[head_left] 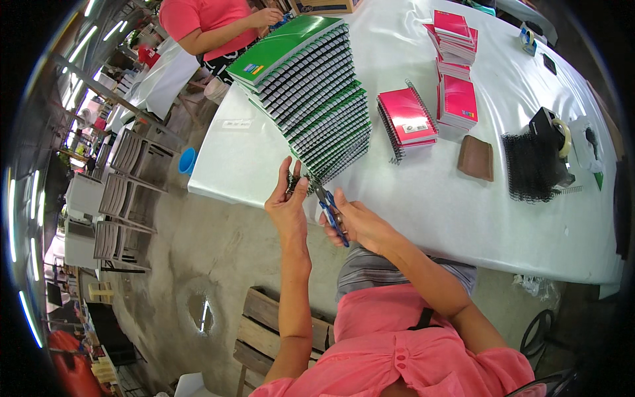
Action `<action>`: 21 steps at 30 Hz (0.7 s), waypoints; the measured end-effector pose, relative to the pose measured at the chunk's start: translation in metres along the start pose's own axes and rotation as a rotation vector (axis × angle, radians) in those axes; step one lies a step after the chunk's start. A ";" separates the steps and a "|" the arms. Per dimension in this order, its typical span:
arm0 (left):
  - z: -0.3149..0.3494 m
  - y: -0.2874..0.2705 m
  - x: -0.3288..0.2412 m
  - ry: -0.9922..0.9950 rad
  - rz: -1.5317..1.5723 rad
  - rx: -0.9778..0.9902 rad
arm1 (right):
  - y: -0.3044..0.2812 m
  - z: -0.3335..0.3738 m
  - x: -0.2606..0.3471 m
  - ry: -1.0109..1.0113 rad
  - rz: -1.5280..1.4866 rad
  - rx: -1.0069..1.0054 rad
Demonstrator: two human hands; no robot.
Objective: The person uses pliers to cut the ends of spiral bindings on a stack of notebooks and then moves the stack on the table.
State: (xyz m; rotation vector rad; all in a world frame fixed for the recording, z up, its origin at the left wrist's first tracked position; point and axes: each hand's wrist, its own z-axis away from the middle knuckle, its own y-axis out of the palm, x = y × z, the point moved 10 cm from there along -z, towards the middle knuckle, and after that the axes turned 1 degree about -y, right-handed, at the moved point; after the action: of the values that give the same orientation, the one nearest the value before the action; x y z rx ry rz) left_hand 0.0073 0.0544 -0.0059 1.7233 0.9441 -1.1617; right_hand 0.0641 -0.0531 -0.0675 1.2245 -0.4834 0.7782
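Note:
A tall stack of green spiral notebooks [291,49] leans at the table's near left side, its bound edges facing me. Just below its lowest notebooks, my left hand [288,205] has its thumb and fingers closed around a black spiral coil [291,186]. My right hand [362,223] grips blue-handled pliers [333,213], their jaws pointing up at the bottom of the stack, close beside the left fingertips. Whether the jaws touch a wire is too small to tell.
Pink spiral notebooks [407,119] lie right of the stack, with more pink notebooks [458,99] piled beyond. A brown wallet-like item [476,158], black coils [526,165] and a tape dispenser [562,142] sit on the white-covered table [423,218]. Another person [218,30] stands across the table.

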 end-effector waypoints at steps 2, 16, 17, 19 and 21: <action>0.000 -0.003 0.004 -0.025 0.004 -0.021 | -0.002 0.003 -0.001 -0.015 0.058 -0.068; -0.001 -0.008 0.022 -0.096 0.177 -0.015 | -0.008 0.000 0.002 -0.015 0.037 -0.053; -0.001 -0.009 0.023 -0.096 0.176 -0.013 | -0.008 -0.001 0.001 -0.011 0.031 -0.048; -0.002 -0.008 0.023 -0.099 0.193 0.007 | -0.009 -0.002 0.000 0.005 0.019 -0.041; -0.002 -0.007 0.022 -0.102 0.172 0.021 | -0.009 -0.001 -0.002 0.019 0.008 -0.037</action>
State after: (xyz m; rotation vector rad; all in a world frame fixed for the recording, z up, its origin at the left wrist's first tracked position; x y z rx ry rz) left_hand 0.0083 0.0615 -0.0283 1.7087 0.7096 -1.1380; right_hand 0.0695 -0.0535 -0.0752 1.1801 -0.4855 0.7844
